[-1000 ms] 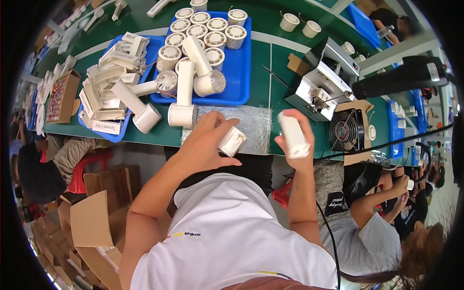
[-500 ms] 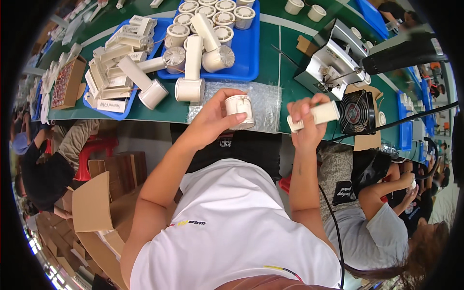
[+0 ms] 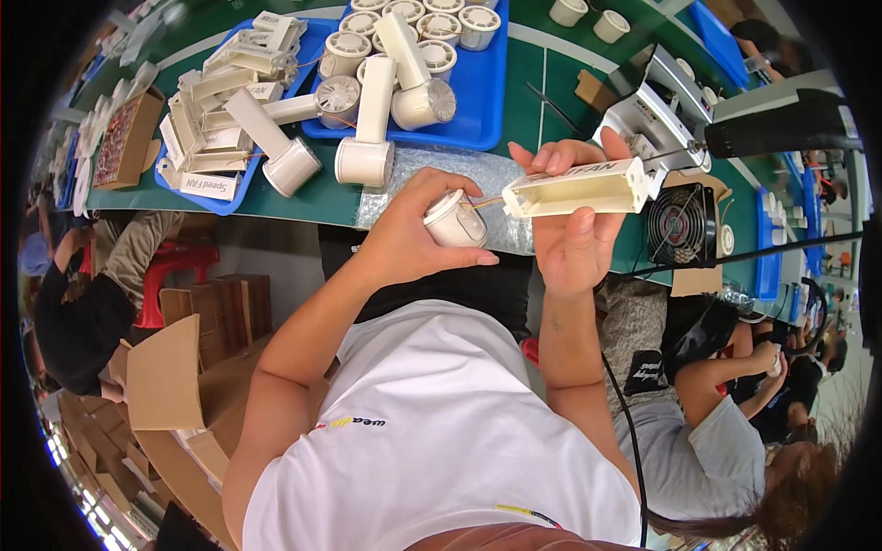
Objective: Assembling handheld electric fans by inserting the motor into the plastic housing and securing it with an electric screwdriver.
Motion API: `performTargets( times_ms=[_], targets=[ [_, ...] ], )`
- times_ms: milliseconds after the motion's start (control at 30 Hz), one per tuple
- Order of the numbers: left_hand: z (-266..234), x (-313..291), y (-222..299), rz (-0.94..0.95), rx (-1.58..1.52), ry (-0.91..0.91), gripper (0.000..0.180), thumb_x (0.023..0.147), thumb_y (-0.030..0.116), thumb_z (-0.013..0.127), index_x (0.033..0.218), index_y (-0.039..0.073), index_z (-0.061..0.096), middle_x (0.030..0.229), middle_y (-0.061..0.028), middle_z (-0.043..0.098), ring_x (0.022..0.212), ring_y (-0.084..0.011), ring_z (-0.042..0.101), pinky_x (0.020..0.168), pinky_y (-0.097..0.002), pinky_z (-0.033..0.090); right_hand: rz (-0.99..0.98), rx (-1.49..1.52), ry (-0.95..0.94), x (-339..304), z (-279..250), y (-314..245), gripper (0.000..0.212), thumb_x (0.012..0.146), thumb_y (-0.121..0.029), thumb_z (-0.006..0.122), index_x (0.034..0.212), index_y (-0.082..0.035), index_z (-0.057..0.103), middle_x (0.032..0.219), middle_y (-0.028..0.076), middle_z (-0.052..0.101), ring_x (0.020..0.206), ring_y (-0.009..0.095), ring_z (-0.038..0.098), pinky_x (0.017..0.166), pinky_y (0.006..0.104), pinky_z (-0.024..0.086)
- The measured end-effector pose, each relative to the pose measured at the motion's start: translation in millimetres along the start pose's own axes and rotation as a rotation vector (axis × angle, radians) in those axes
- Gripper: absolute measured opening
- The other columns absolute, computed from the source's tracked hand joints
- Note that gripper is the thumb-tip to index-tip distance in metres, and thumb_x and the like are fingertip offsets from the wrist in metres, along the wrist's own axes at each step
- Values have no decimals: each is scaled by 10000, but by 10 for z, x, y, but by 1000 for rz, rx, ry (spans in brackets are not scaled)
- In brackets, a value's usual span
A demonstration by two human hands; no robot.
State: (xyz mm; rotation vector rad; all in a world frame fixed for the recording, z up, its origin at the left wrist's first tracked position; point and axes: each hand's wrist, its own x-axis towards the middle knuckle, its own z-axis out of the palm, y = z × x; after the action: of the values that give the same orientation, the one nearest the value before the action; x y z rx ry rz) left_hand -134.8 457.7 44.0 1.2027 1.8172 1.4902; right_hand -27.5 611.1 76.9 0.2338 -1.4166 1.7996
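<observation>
My left hand is closed around a white round fan housing just above the table's front edge. Thin wires run from that housing to the end of a white hollow handle casing. My right hand grips this casing between thumb and fingers, its open trough turned toward me. The two parts are apart, joined only by the wires. Under and behind my hands lies a sheet of bubble wrap. Joined housings with handles, such as one white handheld fan, lie to the left.
A blue tray of round housings stands behind; another blue tray holds handle casings. At right are a metal machine, a black powered tool, a black fan and a dark cable. A co-worker sits at right.
My right hand has turned the casing so its hollow side shows and brought it closer to the housing. My left hand has tilted the housing, and the wires now stretch between both parts.
</observation>
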Motion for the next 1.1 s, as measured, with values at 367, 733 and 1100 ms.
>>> performTargets(
  times_ms=[367,733,1100],
  targets=[
    [182,157,-214,157,75,204,716,698,262,918,1226,48,484,1203,-133,511,1087,-286,559,932,-365,466,126,-74,69,-228,-169,400,586,816,97,726,1314,14,427,1137,158,610,1031,249,630,939,415,527],
    [221,214,-439,150,37,198,672,706,106,854,1213,10,423,1189,-191,479,1125,-393,529,966,-416,450,280,-706,-281,-23,-244,327,573,769,38,804,1286,85,560,1086,170,712,1043,224,677,924,348,535],
    [280,187,-435,151,13,275,648,691,112,838,1177,-19,431,1161,-229,499,1094,-425,533,929,-432,473,331,-654,-200,-46,-152,380,425,756,-35,830,1123,56,635,985,132,742,893,181,712,790,293,552]
  ],
)
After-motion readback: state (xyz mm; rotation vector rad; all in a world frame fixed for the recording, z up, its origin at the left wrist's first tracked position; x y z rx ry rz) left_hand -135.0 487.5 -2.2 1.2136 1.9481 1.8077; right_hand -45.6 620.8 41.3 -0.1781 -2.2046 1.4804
